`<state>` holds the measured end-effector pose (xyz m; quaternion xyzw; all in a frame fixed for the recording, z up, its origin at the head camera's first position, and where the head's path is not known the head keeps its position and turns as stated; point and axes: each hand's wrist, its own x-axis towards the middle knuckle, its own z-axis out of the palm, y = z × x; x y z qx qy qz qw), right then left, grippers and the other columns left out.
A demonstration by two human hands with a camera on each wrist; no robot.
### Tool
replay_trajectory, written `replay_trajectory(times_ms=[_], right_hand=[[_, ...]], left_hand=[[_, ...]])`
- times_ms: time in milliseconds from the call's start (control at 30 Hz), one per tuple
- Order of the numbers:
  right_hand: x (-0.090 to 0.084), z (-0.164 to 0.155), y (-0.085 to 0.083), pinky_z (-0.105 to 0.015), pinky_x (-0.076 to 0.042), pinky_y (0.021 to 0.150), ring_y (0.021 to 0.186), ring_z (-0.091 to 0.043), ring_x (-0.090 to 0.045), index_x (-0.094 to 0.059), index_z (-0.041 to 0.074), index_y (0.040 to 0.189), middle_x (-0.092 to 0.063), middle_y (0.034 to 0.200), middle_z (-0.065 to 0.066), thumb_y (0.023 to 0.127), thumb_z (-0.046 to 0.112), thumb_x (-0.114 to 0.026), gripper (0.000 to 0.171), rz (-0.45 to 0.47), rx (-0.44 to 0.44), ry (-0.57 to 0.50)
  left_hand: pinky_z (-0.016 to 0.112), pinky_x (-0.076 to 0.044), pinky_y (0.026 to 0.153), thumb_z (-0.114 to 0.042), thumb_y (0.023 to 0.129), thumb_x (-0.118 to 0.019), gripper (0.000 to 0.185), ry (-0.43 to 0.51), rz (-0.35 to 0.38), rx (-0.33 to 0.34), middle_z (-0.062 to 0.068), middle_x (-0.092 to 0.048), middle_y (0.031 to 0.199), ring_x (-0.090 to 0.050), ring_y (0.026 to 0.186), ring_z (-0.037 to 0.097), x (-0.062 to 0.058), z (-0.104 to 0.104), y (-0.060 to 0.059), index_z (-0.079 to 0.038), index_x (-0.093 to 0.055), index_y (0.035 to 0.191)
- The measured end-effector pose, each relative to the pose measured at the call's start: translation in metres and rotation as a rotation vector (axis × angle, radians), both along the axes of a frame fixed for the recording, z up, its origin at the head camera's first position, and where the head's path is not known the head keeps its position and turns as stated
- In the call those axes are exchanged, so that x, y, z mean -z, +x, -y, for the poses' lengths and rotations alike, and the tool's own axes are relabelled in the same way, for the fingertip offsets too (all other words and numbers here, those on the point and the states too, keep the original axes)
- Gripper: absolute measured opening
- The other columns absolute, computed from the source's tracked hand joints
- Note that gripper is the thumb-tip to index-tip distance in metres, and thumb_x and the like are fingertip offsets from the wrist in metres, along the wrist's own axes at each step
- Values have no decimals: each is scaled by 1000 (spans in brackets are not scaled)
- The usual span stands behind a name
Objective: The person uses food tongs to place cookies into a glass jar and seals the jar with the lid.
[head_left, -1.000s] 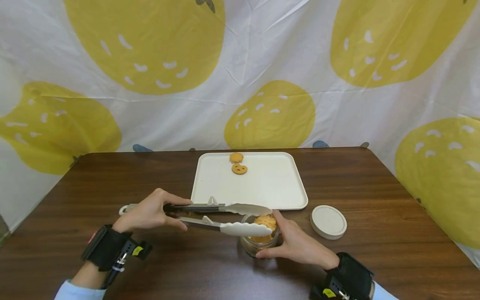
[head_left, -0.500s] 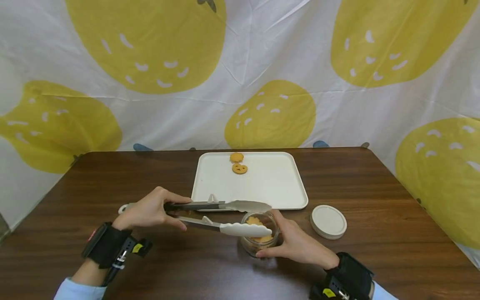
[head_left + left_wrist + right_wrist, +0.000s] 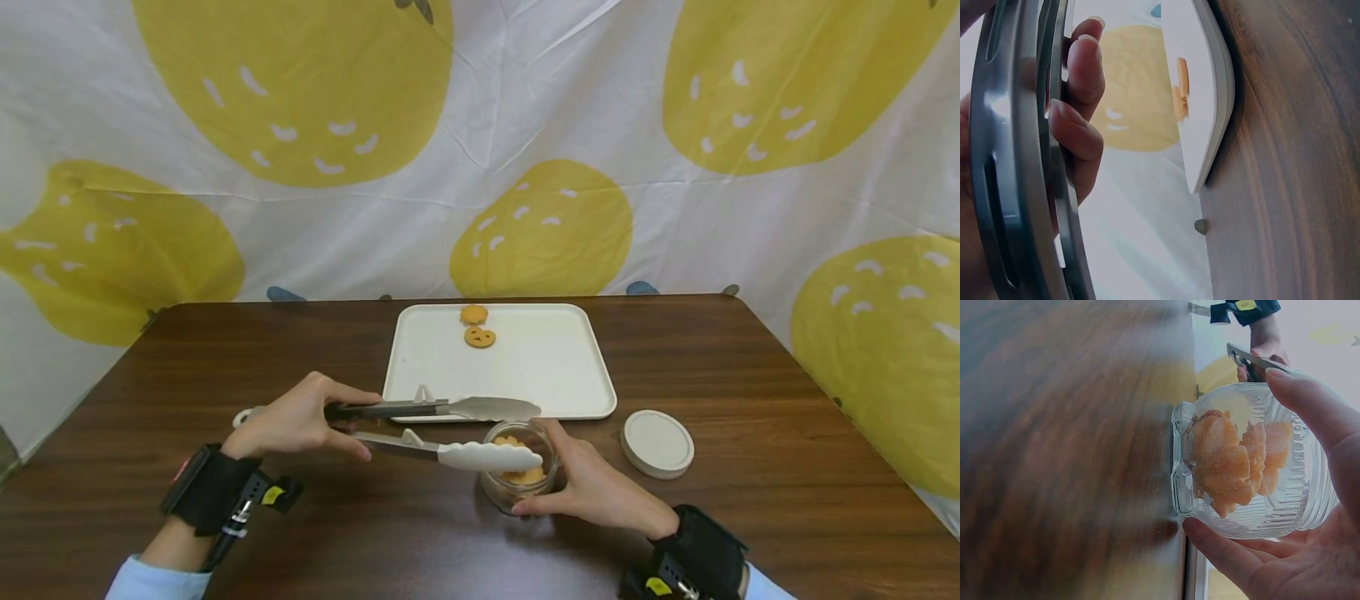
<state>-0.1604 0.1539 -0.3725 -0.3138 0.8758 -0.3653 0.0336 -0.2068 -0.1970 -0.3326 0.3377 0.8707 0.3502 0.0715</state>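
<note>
My left hand [image 3: 296, 421] holds metal kitchen tongs [image 3: 487, 457] with pale scalloped tips. The tongs' arms are spread, and their tips overlap the mouth of a glass jar [image 3: 497, 493]. My right hand [image 3: 596, 492] grips this jar from the right, thumb and fingers around its side. Through the ribbed glass in the right wrist view, several cookies [image 3: 1222, 462] lie piled inside. Nothing shows between the tong tips. In the left wrist view the tongs' steel arms [image 3: 1016, 150] run close before the camera, with curled fingers [image 3: 1085, 81] behind them.
Behind the tongs lies a white tray [image 3: 555, 358] bearing a round cookie [image 3: 473, 314] and a pretzel-shaped cookie [image 3: 480, 337]. A pale round lid [image 3: 657, 444] rests right of the jar on the dark wooden table [image 3: 787, 500]. A lemon-patterned cloth [image 3: 337, 242] hangs at the back.
The cookie that showed high at the jar's mouth between the tong tips a second ago has dropped lower into the jar. The tongs have shifted very slightly left; the right hand stays put.
</note>
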Motion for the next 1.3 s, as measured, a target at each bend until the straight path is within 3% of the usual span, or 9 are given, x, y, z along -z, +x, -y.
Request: replay_trajectory(times_ms=[167,367,600,900,1133,1300], right_hand=[[1,0,1,-30,-40,78,98,-12,-51,-32,19,129,-53,118,2,67,48,-72,80,-32,6,12],[1,-1,1,-30,-41,77,98,-13,-52,-29,19,133,-54,117,1,68,46,-72,83,-37,-11,-9],[1,-1,1,-36,-43,82,103,-17,-54,-29,17,130,-58,112,-6,68,46,-72,80,0,-16,-18],[2,-1,1,-36,-43,81,103,-17,-54,-30,17,130,-58,111,-6,68,45,-72,80,-8,-14,-22],[2,0,2,-35,-43,82,103,-16,-54,-31,17,129,-59,110,-4,68,46,-72,79,-18,-12,-19],[2,-1,2,-34,-43,81,103,-16,-54,-31,17,129,-59,110,-4,68,45,-72,79,-25,-15,-18]], left_hand=[[21,-34,48,-38,64,-77,61,10,-8,-9,-2,-55,71,-40,53,6,0,0,0,-4,-61,113],[20,-32,48,-40,64,-75,59,4,-70,-29,-4,-53,66,-38,52,6,-4,-1,-1,-5,-63,110],[21,-31,48,-40,64,-76,54,-13,-120,-123,-3,-61,74,-41,53,7,-5,-5,-4,-7,-65,107],[23,-37,52,-29,62,-80,55,-43,-218,-256,4,-64,76,-45,57,10,4,-6,-16,1,-64,106],[23,-31,45,-27,58,-82,61,-58,-257,-369,0,-59,61,-38,48,9,12,-5,-26,5,-63,106],[25,-32,49,-31,56,-83,66,-80,-280,-422,4,-58,60,-38,50,12,18,-4,-32,5,-63,107]])
